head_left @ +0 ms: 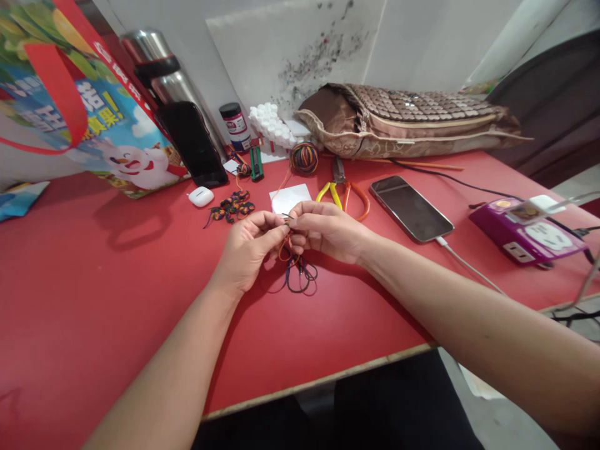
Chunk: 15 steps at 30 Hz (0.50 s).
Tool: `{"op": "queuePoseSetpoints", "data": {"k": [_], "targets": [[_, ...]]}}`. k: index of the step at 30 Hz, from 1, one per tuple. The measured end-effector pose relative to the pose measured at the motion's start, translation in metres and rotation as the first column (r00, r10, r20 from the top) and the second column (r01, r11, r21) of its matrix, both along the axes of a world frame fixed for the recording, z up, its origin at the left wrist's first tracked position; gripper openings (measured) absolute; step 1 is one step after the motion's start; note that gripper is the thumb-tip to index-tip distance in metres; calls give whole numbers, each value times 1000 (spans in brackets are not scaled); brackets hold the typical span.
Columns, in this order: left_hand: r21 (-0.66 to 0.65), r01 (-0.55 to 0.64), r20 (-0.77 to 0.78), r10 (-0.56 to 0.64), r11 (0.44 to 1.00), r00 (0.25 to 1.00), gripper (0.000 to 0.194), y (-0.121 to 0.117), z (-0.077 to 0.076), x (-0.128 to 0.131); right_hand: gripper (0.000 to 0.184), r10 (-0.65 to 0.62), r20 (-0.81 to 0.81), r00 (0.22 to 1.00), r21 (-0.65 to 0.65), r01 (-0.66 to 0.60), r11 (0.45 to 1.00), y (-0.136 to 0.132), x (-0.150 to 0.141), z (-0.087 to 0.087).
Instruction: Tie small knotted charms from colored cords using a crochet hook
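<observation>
My left hand [248,247] and my right hand [328,230] meet over the middle of the red table [117,300], fingertips pinched together on thin coloured cords [297,272]. The cords hang from the pinch in dark and orange loops that rest on the table just below my hands. An orange strand runs from my fingers back towards a multicoloured spool of cord [304,157]. A small pile of knotted coloured pieces [233,206] lies just beyond my left hand.
Yellow-and-orange pliers [344,190], a white card [288,197], a phone on a cable [410,207], a purple power strip [527,232], a white earbud case [200,196], a lighter [255,163], a printed bag [84,112], a flask [164,69] and a brown cushion [403,119] lie around.
</observation>
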<state>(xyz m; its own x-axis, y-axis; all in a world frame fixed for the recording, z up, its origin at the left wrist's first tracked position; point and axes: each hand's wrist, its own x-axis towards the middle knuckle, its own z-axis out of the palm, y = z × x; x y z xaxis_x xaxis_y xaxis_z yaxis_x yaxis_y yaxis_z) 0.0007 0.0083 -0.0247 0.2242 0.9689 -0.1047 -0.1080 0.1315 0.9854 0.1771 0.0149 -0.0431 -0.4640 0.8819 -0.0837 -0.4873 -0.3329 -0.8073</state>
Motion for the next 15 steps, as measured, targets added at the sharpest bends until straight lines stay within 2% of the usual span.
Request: {"op": "queuePoseSetpoints", "data": {"k": [8,15], "targets": [[-62,6,72,-1,998,997,25,-3,0,6,16,25,-21,999,-22,-26,999,-1,-1,2],[-61,-9,176,19,998,984,20,-9,3,14,15,13,-67,998,85,-7,996,0,-2,1]]}}
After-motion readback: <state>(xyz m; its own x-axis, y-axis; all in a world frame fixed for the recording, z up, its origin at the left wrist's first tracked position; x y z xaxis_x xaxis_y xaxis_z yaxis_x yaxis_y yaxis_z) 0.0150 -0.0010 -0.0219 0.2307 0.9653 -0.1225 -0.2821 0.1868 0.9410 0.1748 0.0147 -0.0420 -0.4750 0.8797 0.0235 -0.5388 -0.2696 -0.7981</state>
